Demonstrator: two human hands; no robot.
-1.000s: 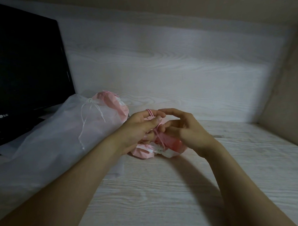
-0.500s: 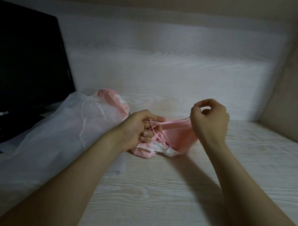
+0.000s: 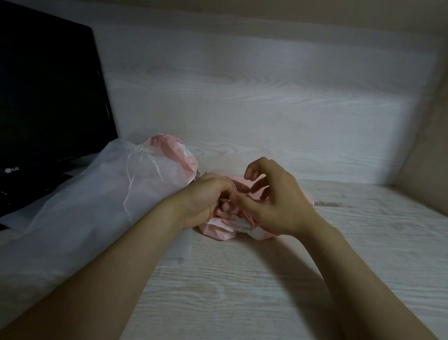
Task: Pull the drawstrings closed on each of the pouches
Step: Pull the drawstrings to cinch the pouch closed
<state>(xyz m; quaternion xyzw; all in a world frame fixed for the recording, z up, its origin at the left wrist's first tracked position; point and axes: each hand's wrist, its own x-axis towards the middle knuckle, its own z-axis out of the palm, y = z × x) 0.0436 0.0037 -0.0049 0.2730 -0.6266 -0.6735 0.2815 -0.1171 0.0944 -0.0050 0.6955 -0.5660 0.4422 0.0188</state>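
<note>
Three pouches: small pink fabric pouch (image 3: 220, 230) on pale wood-grain table (image 3: 248, 284), left hand (image 3: 208, 197) gripping its neck, right hand (image 3: 278, 201) curled over it, grasp unclear. Second pink pouch (image 3: 176, 152) and large white translucent bag (image 3: 78, 202) lie left, beside black monitor (image 3: 42, 100).

left hand (image 3: 206, 196) grips pink pouch (image 3: 220, 233) beside right hand (image 3: 278, 203).

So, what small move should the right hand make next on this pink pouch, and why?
Probably pinch the pink cord and pull it rightward. The left hand grips the gathered mouth of the pink pouch, bracing it, while the right hand hovers close with fingers loosely apart, pinching nothing that I can see.
</note>
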